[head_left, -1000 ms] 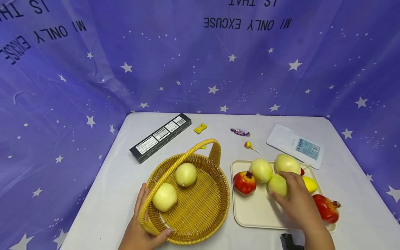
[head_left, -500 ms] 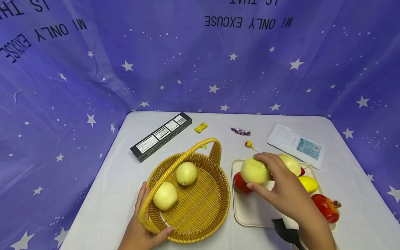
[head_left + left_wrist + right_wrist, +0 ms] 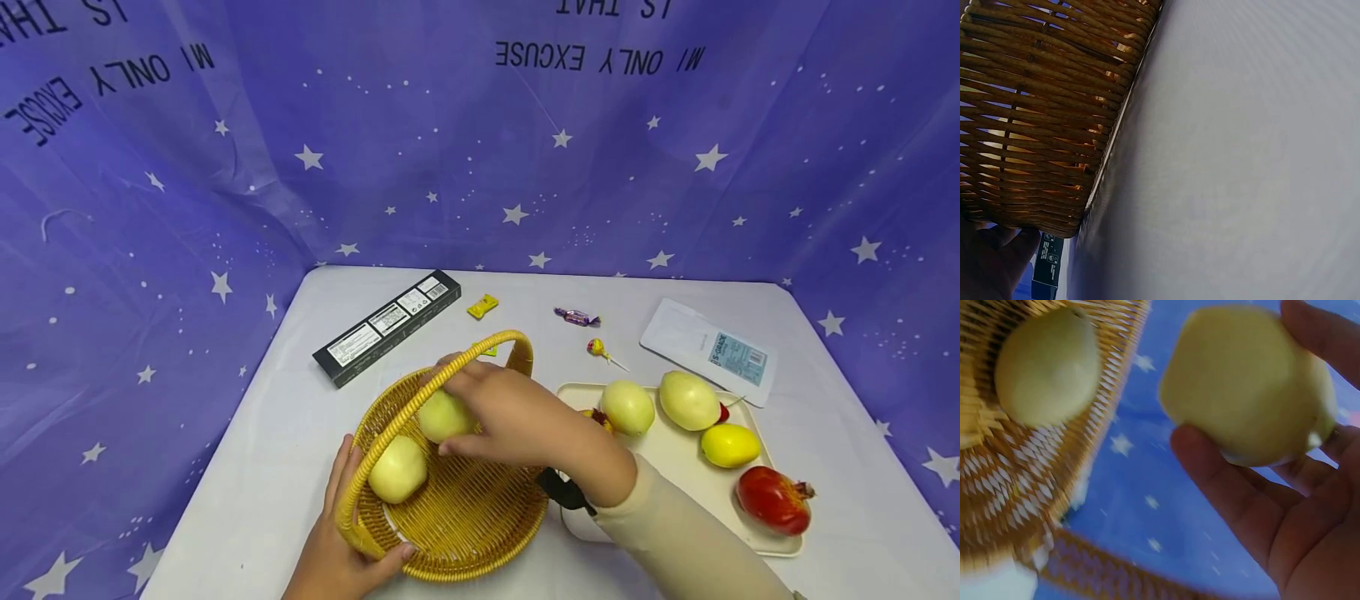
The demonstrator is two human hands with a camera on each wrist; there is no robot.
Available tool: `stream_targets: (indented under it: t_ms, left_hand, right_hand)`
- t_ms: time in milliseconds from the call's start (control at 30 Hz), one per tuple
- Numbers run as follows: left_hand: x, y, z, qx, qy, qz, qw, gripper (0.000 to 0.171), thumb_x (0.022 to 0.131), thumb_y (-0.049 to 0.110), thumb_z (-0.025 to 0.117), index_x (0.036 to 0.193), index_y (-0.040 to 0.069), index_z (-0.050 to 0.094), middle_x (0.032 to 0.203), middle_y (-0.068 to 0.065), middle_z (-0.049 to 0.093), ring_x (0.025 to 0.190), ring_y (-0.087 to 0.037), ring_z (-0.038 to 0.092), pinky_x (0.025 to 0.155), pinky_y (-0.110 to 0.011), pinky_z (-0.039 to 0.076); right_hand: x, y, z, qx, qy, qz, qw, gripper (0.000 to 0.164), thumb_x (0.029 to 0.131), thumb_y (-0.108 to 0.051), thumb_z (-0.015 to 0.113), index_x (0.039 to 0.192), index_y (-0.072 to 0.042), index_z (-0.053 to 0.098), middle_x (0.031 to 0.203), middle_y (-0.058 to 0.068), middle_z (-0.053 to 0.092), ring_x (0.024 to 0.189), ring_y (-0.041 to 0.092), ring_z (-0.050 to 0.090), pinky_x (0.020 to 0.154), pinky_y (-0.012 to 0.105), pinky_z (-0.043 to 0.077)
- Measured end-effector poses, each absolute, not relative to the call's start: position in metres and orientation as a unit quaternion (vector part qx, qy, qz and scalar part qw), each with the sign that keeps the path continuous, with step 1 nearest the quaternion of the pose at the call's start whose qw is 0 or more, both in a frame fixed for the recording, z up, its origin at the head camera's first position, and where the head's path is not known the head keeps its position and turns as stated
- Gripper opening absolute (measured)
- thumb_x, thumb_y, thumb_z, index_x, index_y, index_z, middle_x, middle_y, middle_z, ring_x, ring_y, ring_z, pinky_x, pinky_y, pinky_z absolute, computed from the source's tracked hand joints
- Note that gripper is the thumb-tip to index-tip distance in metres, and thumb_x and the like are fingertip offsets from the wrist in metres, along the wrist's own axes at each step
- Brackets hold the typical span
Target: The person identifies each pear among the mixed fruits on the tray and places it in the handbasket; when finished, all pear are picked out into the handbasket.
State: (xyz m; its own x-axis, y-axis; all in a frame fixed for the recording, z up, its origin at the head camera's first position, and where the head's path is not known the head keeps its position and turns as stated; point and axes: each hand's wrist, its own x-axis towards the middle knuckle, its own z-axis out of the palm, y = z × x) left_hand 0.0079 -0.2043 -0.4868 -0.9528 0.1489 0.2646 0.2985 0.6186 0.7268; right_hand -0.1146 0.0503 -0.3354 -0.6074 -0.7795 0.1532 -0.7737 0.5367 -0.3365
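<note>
My left hand (image 3: 337,533) holds the near left side of a round wicker basket (image 3: 517,517), its thumb at the rim and its fingers along the outer wall. In the left wrist view the woven wall (image 3: 1041,119) stands close above the white table. Over the basket, past its arched handle, my right hand (image 3: 502,408) grips a pale yellow-green round fruit (image 3: 1241,381) between thumb and fingers. A similar fruit (image 3: 397,469) lies in the basket at the left. The held fruit and hand hide part of the basket's inside.
At right, a cream tray (image 3: 675,492) bears two pale fruits (image 3: 627,408), a lemon (image 3: 731,446), a pomegranate (image 3: 774,500) and another, mostly behind my forearm. Behind lie a black box (image 3: 386,327), wrapped candies (image 3: 577,317), a lollipop (image 3: 596,347) and a white pouch (image 3: 708,350).
My right hand has lifted a pale fruit from the tray and carried it left to over the basket. The left hand has stayed at the basket's side.
</note>
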Motion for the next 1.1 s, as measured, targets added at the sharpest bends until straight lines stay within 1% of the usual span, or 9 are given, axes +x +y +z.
stream_targets:
  t_ms: [67,133,233,333,567,667,767,900,1100]
  left_hand:
    - [0.008,-0.205,-0.487,-0.125,-0.894,-0.421,0.088,0.132,0.06,0.043,0.092,0.156,0.011,0.007,0.162,-0.005,-0.002,0.143,-0.023,0.018,0.106,-0.009,0.017]
    - [0.008,-0.204,-0.487,-0.125,-0.893,-0.424,0.086,0.132,0.06,0.043,0.091,0.156,0.011,0.007,0.162,-0.005,-0.002,0.143,-0.022,0.018,0.106,-0.008,0.018]
    - [0.007,-0.204,-0.487,-0.122,-0.893,-0.426,0.082,0.132,0.061,0.043,0.091,0.156,0.011,0.006,0.162,-0.005,-0.003,0.144,-0.021,0.017,0.105,-0.008,0.018]
    - [0.008,-0.204,-0.487,-0.12,-0.894,-0.424,0.081,0.133,0.06,0.045,0.091,0.156,0.011,0.005,0.162,-0.004,-0.002,0.143,-0.021,0.018,0.105,-0.008,0.018]
    - [0.008,-0.205,-0.487,-0.109,-0.895,-0.428,0.068,0.133,0.061,0.046,0.09,0.157,0.014,0.004,0.162,-0.002,-0.004,0.144,-0.021,0.016,0.104,-0.007,0.018]
    - [0.008,-0.205,-0.488,-0.099,-0.894,-0.432,0.06,0.134,0.06,0.047,0.09,0.157,0.016,0.003,0.162,0.0,-0.004,0.144,-0.02,0.016,0.104,-0.007,0.019]
    - [0.008,-0.205,-0.489,-0.097,-0.894,-0.432,0.06,0.135,0.059,0.047,0.091,0.157,0.015,0.003,0.162,0.0,-0.004,0.144,-0.02,0.017,0.104,-0.007,0.019]
    - [0.008,-0.205,-0.489,-0.101,-0.896,-0.427,0.064,0.136,0.059,0.047,0.091,0.157,0.014,0.003,0.162,-0.001,-0.003,0.144,-0.021,0.018,0.104,-0.007,0.018]
    - [0.007,-0.205,-0.489,-0.098,-0.892,-0.437,0.064,0.136,0.059,0.045,0.092,0.157,0.015,0.002,0.162,0.0,-0.003,0.144,-0.019,0.019,0.104,-0.007,0.019]
  right_hand:
    - [-0.125,0.034,-0.343,-0.452,0.874,-0.176,0.022,0.064,0.081,-0.045,0.076,0.133,-0.017,0.051,0.123,-0.004,0.052,0.1,0.009,0.054,0.085,0.025,0.049]
    - [-0.134,0.02,-0.352,-0.457,0.873,-0.167,0.042,0.066,0.08,-0.042,0.078,0.135,-0.02,0.048,0.129,-0.005,0.049,0.105,0.009,0.053,0.088,0.024,0.048]
    - [-0.144,0.006,-0.36,-0.455,0.877,-0.144,0.06,0.067,0.079,-0.04,0.079,0.134,-0.023,0.046,0.127,-0.005,0.049,0.107,0.009,0.053,0.087,0.023,0.049]
    - [-0.15,-0.003,-0.365,-0.462,0.875,-0.13,0.067,0.067,0.079,-0.04,0.079,0.135,-0.024,0.046,0.128,-0.006,0.05,0.111,0.01,0.053,0.092,0.025,0.047]
    - [-0.156,-0.018,-0.372,-0.481,0.863,-0.102,0.114,0.069,0.076,-0.043,0.081,0.134,-0.026,0.048,0.122,-0.009,0.05,0.103,0.005,0.053,0.09,0.022,0.046]
    - [-0.156,-0.021,-0.381,-0.482,0.866,-0.075,0.113,0.072,0.072,-0.043,0.084,0.133,-0.024,0.05,0.122,-0.007,0.054,0.106,0.007,0.055,0.092,0.022,0.046]
    - [-0.156,-0.022,-0.391,-0.475,0.869,-0.065,0.123,0.074,0.071,-0.041,0.085,0.134,-0.023,0.05,0.129,-0.004,0.053,0.115,0.011,0.053,0.096,0.024,0.045]
    - [-0.156,-0.02,-0.4,-0.47,0.872,-0.064,0.124,0.077,0.072,-0.042,0.084,0.137,-0.024,0.048,0.137,-0.003,0.049,0.121,0.012,0.05,0.098,0.025,0.044]
    - [-0.153,-0.014,-0.392,-0.479,0.873,-0.051,0.082,0.073,0.077,-0.047,0.078,0.139,-0.025,0.047,0.132,-0.004,0.05,0.119,0.012,0.05,0.097,0.026,0.044]
